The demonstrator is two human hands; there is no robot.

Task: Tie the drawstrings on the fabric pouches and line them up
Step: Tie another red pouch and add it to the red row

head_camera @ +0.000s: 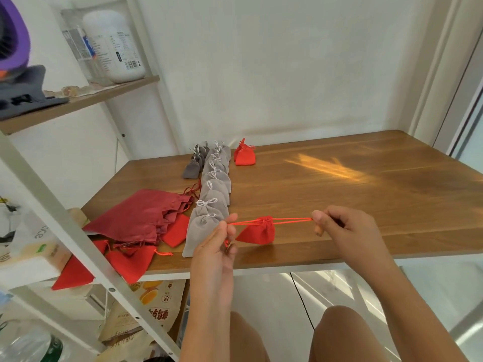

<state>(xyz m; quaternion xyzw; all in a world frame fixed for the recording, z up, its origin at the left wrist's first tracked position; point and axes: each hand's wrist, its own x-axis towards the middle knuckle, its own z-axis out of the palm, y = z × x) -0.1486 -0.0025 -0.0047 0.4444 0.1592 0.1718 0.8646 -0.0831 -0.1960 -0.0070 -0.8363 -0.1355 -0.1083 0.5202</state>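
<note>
A small red pouch hangs between my hands just above the table's front edge, its mouth gathered shut. My left hand pinches the left end of its red drawstring; my right hand pinches the right end, and the cord is stretched taut. To the left, a row of several light grey tied pouches runs away from me. Several dark grey pouches lie beside the row's far end. One tied red pouch stands at the far end, right of the grey row.
A heap of loose red pouches with a larger dark red bag lies at the table's left front corner. A white shelf frame crosses in front on the left, holding bottles and packets. A white wall stands behind.
</note>
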